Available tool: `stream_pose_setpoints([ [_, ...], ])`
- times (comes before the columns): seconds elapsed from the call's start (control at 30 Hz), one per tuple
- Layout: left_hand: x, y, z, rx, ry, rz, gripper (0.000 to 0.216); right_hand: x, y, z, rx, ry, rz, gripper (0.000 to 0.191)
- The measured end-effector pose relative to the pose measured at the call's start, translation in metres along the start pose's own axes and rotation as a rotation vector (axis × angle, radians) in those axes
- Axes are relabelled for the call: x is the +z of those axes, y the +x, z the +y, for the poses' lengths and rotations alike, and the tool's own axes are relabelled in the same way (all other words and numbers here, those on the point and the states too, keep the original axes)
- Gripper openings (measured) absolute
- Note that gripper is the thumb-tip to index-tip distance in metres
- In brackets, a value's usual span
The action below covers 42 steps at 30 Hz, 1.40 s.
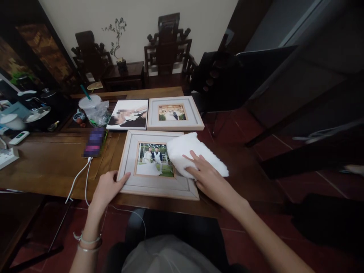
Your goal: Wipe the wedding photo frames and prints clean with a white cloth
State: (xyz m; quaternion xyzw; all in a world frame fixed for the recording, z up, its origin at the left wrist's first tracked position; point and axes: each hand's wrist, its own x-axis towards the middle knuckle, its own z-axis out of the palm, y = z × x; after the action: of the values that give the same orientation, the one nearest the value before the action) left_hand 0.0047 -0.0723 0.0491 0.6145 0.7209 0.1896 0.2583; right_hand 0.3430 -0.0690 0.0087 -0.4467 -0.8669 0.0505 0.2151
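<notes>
Near photo frame (155, 161) likely rigid, fragile: grip rims; left hand (107, 187) thumb on its left rim, finger hold can't tell, right hand (209, 177) splayed on soft cloth (184, 149) over its far-right corner.

the left forearm (92, 227) is standing nearly upright at lower left; the left hand (106, 187) is lying back uppermost, its thumb pointing rightward, its fingers curling partly out of sight. the right forearm (264, 223) is slanting inward from lower right; the right hand (209, 176) is lying palm down, fingers pointing away and leftward, spread apart.
</notes>
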Motion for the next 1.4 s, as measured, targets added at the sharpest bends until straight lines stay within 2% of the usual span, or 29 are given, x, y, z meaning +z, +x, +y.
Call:
stream_pose_setpoints([
  [0.07,0.003,0.007,0.004,0.079,0.106,0.091,0.048,0.002,0.001,0.000,0.003,-0.007,-0.015,0.060],
  [0.13,0.009,0.020,0.007,0.239,0.116,0.146,0.056,0.002,0.001,0.000,0.002,-0.016,-0.017,0.061],
  [0.27,0.023,0.046,0.005,0.590,0.047,0.036,0.058,0.000,-0.002,-0.001,0.003,-0.026,-0.008,0.063],
  [0.4,0.030,0.053,0.002,0.725,0.029,0.013,0.054,-0.005,-0.011,-0.005,0.007,-0.032,-0.014,0.064],
  [0.53,0.036,0.048,0.002,0.722,0.009,-0.014,0.055,-0.012,-0.014,-0.003,0.066,-0.040,-0.001,0.058],
  [0.63,0.040,0.049,0.000,0.715,-0.004,0.012,0.052,-0.016,-0.001,0.000,0.153,-0.039,0.092,0.048],
  [0.7,0.043,0.051,0.000,0.729,-0.010,0.037,0.047,-0.016,0.018,0.000,0.149,-0.055,0.191,0.042],
  [0.77,0.044,0.052,-0.001,0.737,-0.013,0.053,0.042,-0.013,0.044,-0.004,0.080,-0.083,0.282,0.040],
  [0.83,0.045,0.053,0.000,0.740,-0.014,0.067,0.037,-0.007,0.075,-0.010,-0.013,-0.125,0.306,0.042],
  [0.9,0.046,0.053,0.000,0.739,-0.011,0.077,0.036,0.003,0.106,-0.016,-0.110,-0.182,0.244,0.043],
  [1.0,0.048,0.054,-0.002,0.731,-0.007,0.082,0.038,0.021,0.143,-0.022,-0.218,-0.269,0.032,0.040],
  [1.07,0.048,0.056,-0.005,0.726,-0.008,0.079,0.040,0.031,0.156,-0.023,-0.228,-0.301,-0.101,0.037],
  [1.2,0.050,0.062,-0.011,0.744,-0.006,0.066,0.047,0.030,0.153,-0.016,-0.162,-0.329,-0.186,0.039],
  [1.4,0.050,0.061,-0.008,0.718,-0.034,0.091,0.044,-0.011,0.116,0.016,-0.040,-0.393,-0.271,0.057],
])
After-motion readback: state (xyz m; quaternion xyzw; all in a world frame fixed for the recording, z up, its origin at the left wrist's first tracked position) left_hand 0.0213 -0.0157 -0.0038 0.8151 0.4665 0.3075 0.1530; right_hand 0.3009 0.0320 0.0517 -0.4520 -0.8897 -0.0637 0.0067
